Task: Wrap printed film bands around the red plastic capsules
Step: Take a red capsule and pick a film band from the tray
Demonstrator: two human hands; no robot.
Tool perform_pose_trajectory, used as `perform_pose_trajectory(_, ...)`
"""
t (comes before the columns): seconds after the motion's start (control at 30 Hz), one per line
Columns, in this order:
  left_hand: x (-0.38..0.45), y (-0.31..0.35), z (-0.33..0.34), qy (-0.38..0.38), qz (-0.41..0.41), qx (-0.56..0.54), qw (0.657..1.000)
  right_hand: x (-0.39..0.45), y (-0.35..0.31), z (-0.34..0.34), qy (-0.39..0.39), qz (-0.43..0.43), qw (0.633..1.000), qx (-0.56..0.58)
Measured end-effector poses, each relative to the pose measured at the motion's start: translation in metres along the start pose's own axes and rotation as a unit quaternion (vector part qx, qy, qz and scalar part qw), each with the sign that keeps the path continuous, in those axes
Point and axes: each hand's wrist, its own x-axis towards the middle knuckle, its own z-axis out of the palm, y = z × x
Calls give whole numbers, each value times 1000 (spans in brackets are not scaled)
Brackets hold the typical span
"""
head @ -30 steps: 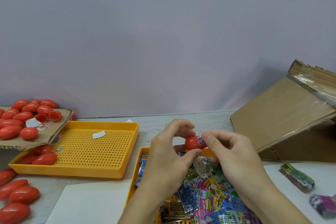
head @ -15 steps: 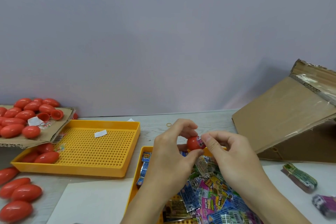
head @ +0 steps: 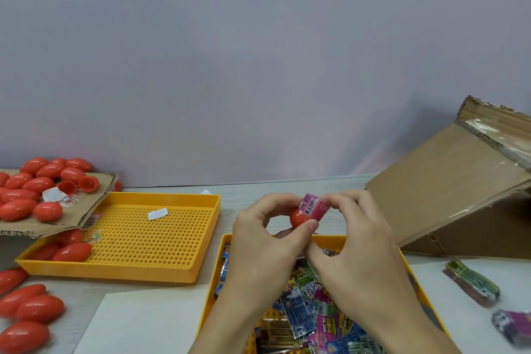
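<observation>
1. Bench (head: pixel 287 190): pale wood-look top against a plain wall. A tilted cardboard box (head: pixel 448 190) sits at far right.
2. Perforated yellow tray (head: pixel 161 241), left-centre, holds a few red capsules in its near-left corner. A cardboard sheet (head: pixel 94 201) overlapping its left end carries a heap of plain capsules (head: pixel 31 190); more lie loose on the bench at lower left.
3. Second yellow tray (head: pixel 330 238), right under the hands, is piled with loose printed film bands (head: pixel 304 310).
4. Left hand (head: pixel 258 244): thumb below, fingers curled over the top, pinching the bare red end of the capsule (head: pixel 298 217), held in the air above the band tray's far edge.
5. Right hand (head: pixel 365 241): fingertips pinch the pink band (head: pixel 313 207), which sits around the capsule's right end.
6. Key relation: capsule's long axis runs roughly left-right, red end toward the left grip, banded end toward the right grip. Band looks only part-way on. Judgement: next, the right hand slides the band leftward along that axis toward the middle while the left hand steadies. Risk: film creasing or skewing.
7. Two wrapped pieces (head: pixel 471 282) lie on white paper at far right.
</observation>
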Motion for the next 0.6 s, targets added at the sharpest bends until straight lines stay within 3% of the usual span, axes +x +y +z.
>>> perform_pose_trajectory(0.13,0,-3,2,-20,-19,-1,1000,0,2,0,37,-19,998,-42)
perform_pose_trajectory(0.6,0,-7,-5,-57,-92,3,994,1,8,-4,-9,-51,998,-44)
